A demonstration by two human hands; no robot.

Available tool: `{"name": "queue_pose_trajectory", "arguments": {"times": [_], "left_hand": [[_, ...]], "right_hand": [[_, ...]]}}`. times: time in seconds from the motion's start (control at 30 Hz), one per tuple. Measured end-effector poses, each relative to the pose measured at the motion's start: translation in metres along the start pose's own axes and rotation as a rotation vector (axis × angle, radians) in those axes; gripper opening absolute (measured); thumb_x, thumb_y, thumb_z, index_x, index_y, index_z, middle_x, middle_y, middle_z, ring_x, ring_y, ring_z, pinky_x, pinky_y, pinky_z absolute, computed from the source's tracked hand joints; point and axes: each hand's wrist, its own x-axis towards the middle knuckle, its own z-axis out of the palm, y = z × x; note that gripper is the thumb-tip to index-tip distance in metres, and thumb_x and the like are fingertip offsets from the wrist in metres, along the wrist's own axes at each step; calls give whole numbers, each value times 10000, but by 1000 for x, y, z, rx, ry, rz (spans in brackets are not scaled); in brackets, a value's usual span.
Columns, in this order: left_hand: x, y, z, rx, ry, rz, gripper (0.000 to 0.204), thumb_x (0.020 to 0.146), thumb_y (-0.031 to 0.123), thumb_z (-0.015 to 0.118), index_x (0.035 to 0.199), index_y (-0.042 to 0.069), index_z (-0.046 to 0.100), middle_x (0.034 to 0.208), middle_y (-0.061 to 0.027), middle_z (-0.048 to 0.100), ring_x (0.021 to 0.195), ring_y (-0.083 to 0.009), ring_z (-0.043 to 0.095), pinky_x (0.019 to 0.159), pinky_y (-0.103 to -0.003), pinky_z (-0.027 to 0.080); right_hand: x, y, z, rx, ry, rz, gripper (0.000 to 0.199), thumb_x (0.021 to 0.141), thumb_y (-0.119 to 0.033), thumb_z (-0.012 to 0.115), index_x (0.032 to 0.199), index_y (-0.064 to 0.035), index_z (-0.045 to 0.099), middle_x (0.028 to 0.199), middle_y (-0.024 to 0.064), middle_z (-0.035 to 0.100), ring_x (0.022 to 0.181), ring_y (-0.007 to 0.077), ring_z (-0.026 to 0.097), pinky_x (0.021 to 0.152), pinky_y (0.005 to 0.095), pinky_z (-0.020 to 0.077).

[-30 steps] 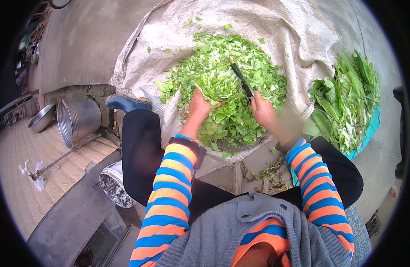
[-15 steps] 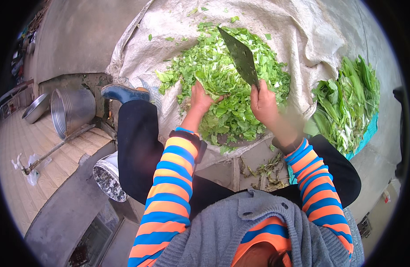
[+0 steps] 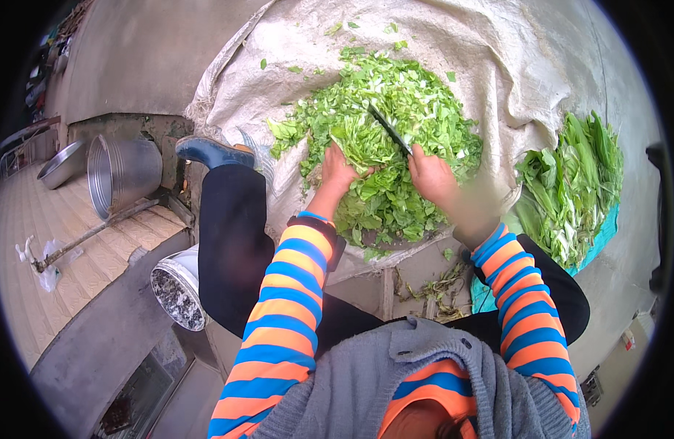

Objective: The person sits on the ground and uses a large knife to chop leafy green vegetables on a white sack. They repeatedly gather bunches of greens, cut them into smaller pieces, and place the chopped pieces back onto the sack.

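My right hand (image 3: 430, 173) grips the handle of a dark cleaver (image 3: 389, 129), whose blade shows nearly edge-on above the greens. Beside it, to the left, my left hand (image 3: 337, 170) is closed round a bunch of leafy greens (image 3: 359, 148). Both hands are over a wide heap of chopped leafy greens (image 3: 424, 95), spread on a pale woven sheet (image 3: 498, 66). Leaves hide part of my left fingers and whatever lies beneath the bunch.
Whole leafy greens (image 3: 571, 175) are piled at the right on a turquoise sheet (image 3: 606, 230). At left are a metal pot (image 3: 125, 175) on its side, a metal basin (image 3: 61, 164) and a white bucket (image 3: 177, 289). Wilted scraps (image 3: 443, 289) lie nearer me.
The cleaver has come down and turned from showing its broad face to nearly edge-on. My left hand still holds the bunch in about the same place.
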Motion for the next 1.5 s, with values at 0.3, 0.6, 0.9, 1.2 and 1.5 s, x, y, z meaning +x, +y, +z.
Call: {"name": "queue_pose_trajectory", "arguments": {"times": [0.3,0.6,0.9,1.2,1.5], "left_hand": [[1,-7,-7,158,-236,-143,1182,433,485,854,1358,57,257,1234,-175,447,1147,-317,422,962,-398,349],[-3,-12,-5,236,-195,-169,925,550,349,794,1273,0,334,1168,-158,464,1114,-321,426,962,-392,336],[-40,60,-19,247,94,-185,786,632,207,748,1240,-46,319,1241,-215,396,1155,-379,406,990,-422,338],[-86,109,25,410,-87,-165,1302,550,596,745,1378,-124,43,1436,-357,9,1358,-472,-52,1095,-564,3],[-40,48,31,446,83,-127,1177,565,450,760,1361,-90,82,1403,-290,154,1306,-445,166,1060,-563,139]], "right_hand": [[2,-4,0,-33,-7,-79,167,918,-208,449,951,-47,416,616,231,574,581,443,561,535,528,442],[-21,9,20,8,-137,80,186,917,-225,427,957,-43,431,709,258,605,692,457,589,660,543,459],[-2,13,11,6,-230,97,218,909,-207,398,975,-12,473,824,263,623,796,437,602,728,525,461],[-2,12,2,-7,-239,72,173,863,-138,456,981,-15,482,894,255,624,867,418,602,751,497,468],[-1,16,0,39,-196,63,217,915,-235,432,980,-34,482,773,245,618,741,447,590,697,533,459]]}}
